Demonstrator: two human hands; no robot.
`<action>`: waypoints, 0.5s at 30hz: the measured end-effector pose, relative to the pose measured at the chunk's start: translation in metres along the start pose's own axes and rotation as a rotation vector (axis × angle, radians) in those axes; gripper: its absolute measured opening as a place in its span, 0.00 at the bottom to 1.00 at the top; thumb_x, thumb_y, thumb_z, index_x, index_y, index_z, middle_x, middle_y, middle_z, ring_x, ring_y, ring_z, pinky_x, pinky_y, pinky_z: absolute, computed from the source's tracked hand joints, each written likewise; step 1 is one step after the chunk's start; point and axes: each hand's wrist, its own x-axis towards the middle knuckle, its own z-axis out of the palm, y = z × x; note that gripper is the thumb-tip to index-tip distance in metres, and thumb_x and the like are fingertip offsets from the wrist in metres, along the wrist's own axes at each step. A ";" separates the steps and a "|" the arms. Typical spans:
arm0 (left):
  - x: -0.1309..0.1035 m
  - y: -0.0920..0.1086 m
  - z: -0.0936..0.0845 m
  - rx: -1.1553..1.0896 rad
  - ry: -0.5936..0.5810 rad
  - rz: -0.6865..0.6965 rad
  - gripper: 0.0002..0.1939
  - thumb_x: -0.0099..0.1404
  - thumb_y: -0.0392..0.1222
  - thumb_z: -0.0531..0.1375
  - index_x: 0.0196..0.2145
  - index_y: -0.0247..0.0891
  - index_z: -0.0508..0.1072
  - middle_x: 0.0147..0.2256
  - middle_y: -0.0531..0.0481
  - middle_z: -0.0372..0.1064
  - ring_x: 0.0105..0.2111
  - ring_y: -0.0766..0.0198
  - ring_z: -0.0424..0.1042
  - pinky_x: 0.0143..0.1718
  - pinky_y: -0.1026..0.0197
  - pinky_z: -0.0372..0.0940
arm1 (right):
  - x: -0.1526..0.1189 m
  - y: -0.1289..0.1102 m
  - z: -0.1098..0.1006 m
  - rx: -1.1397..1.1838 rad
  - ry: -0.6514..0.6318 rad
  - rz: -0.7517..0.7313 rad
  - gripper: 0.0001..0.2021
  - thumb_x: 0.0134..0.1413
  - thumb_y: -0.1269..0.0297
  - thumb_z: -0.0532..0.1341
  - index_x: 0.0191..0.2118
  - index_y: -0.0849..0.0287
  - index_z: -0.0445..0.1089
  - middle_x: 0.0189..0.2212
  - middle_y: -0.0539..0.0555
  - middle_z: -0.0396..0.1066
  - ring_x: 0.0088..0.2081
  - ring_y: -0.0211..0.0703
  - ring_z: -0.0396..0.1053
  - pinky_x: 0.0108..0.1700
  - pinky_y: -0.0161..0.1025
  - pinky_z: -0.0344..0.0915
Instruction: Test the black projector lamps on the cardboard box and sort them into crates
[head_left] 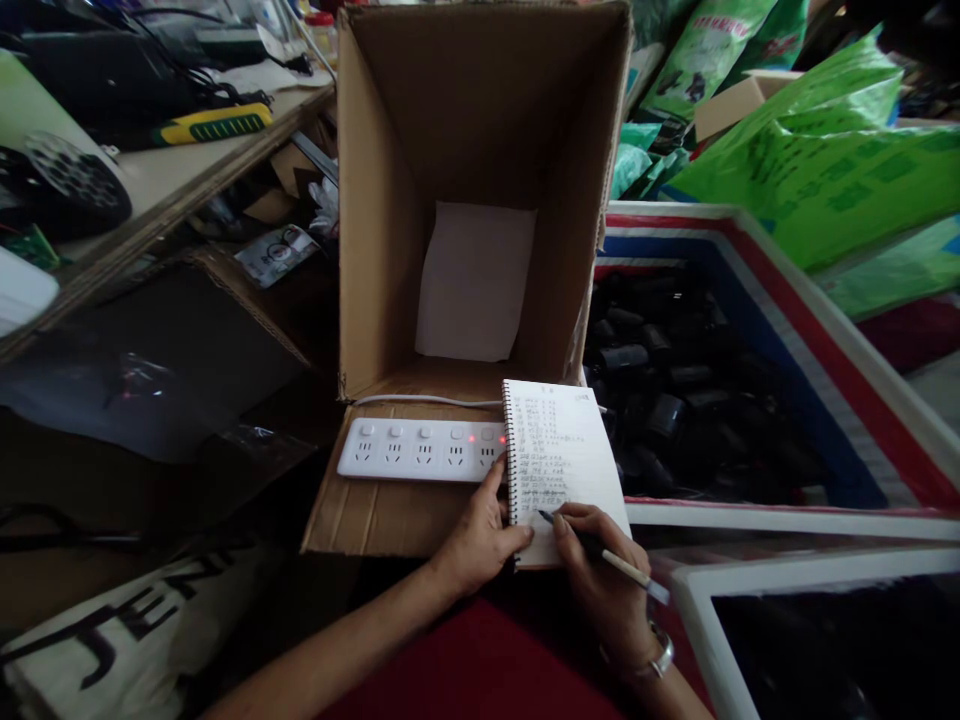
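A spiral notebook with lines of handwriting rests partly over the right end of a white power strip. My left hand grips the notebook at its coil edge, thumb on the page and index finger by the strip. What its other fingers do underneath is hidden. In my right hand is a pen, its tip touching the page near the lowest written lines. Red lights glow on the strip, which lies on a cardboard flap.
An open cardboard box stands ahead with a white paper sheet inside. To the right, a striped, white-rimmed bin holds several dark parts. A workbench with a yellow-green-handled tool is at left; green bags lie back right.
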 end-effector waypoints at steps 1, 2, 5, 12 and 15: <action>0.000 0.001 0.001 0.001 0.000 -0.005 0.47 0.49 0.29 0.60 0.62 0.34 0.40 0.41 0.40 0.73 0.36 0.57 0.74 0.35 0.61 0.64 | 0.000 0.000 -0.001 0.003 0.005 0.002 0.04 0.55 0.66 0.60 0.30 0.56 0.67 0.29 0.52 0.74 0.29 0.41 0.73 0.32 0.36 0.70; -0.001 0.002 0.001 -0.001 -0.001 -0.008 0.48 0.49 0.29 0.60 0.62 0.34 0.40 0.41 0.40 0.73 0.36 0.57 0.74 0.35 0.61 0.64 | 0.001 -0.001 -0.001 0.007 0.009 0.004 0.03 0.55 0.66 0.60 0.30 0.56 0.68 0.29 0.52 0.75 0.29 0.41 0.73 0.33 0.36 0.70; -0.001 0.004 0.002 -0.009 -0.001 -0.014 0.48 0.48 0.28 0.60 0.62 0.35 0.41 0.41 0.40 0.73 0.35 0.58 0.74 0.34 0.62 0.64 | 0.002 -0.003 -0.003 0.004 0.037 0.002 0.03 0.55 0.66 0.60 0.31 0.56 0.68 0.29 0.52 0.74 0.29 0.41 0.73 0.32 0.36 0.71; 0.001 0.000 0.000 0.007 -0.002 -0.005 0.47 0.49 0.28 0.60 0.62 0.36 0.42 0.39 0.42 0.73 0.33 0.59 0.73 0.31 0.63 0.63 | 0.003 -0.002 -0.001 0.013 0.038 -0.001 0.03 0.55 0.67 0.60 0.30 0.56 0.67 0.29 0.52 0.74 0.29 0.41 0.74 0.32 0.36 0.71; 0.001 0.000 0.000 0.007 0.002 0.002 0.47 0.49 0.28 0.60 0.62 0.36 0.42 0.40 0.42 0.73 0.35 0.58 0.74 0.32 0.62 0.64 | 0.002 -0.001 0.000 0.012 0.022 -0.001 0.03 0.55 0.67 0.60 0.31 0.56 0.67 0.29 0.51 0.74 0.29 0.40 0.73 0.32 0.35 0.70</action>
